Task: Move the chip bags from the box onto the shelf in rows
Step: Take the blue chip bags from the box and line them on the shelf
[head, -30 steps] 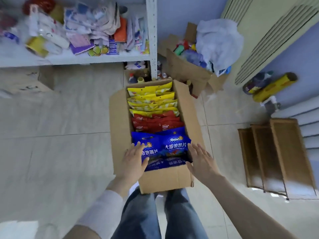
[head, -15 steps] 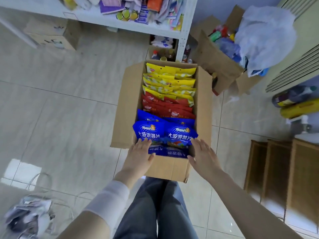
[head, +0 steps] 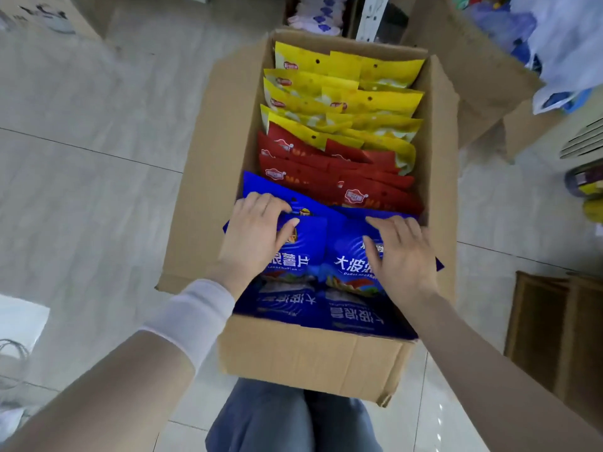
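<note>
Versus half a second ago, both hands have gone forward from the box's near rim onto the front pair of blue chip bags, and the view sits closer over the box. All bags are in the box, none lifted out.

The left blue chip bag (head: 303,249) and right blue chip bag (head: 349,252) stand side by side, with more blue bags lying flat under the wrists. Beyond the fingertips come the red chip bags (head: 326,177), then the yellow chip bags (head: 346,99) at the far end. The cardboard box (head: 313,357) has its flaps open, and its near wall is against the person's jeans (head: 277,419).

The box sits on a pale tiled floor (head: 98,190). Past the far end is a white shelf post (head: 372,17). Beyond the right hand and to its right is a second cardboard box (head: 473,70) of mixed goods. Wooden crates (head: 554,337) stand on the floor right of the right forearm.

The left hand (head: 257,233), at the end of a white sleeve (head: 192,314), grips the left blue bag's top, with fingers curled over the edge and the thumb on the front. The right hand (head: 399,252) rests on the right blue bag with fingers spread and nearly straight, reaching its top edge. No clear pinch.
</note>
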